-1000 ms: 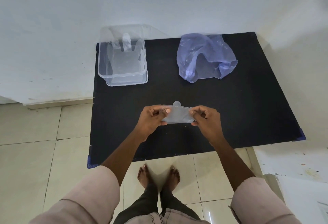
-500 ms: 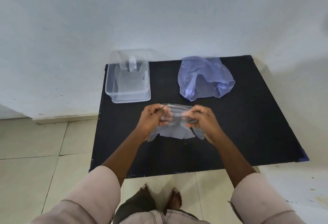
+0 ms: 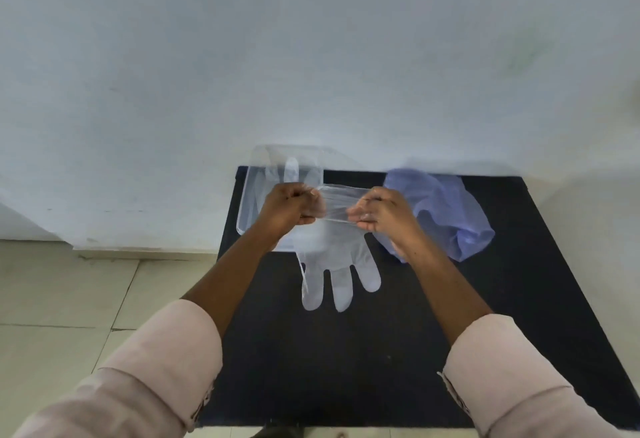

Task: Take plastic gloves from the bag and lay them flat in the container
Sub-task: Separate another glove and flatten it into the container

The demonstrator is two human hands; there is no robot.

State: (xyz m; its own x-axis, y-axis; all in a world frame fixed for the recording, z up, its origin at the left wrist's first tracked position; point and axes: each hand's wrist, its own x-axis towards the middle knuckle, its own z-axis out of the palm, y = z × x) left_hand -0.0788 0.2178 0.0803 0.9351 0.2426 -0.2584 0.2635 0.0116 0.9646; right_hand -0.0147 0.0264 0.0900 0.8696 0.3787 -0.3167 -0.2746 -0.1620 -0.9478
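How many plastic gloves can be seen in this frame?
2. One glove hangs from both hands, left hand and right hand, fingers down. Another glove lies in the clear container. More may be hidden in the purple bag.

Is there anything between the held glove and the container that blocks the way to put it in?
Nothing visible blocks it. The glove hangs from both hands, left and right, just beside the open container. Only a glove already lies inside; the bag is on the other side.

Pale pink sleeves (image 3: 166, 361), rolled above elbows; forearms bare.
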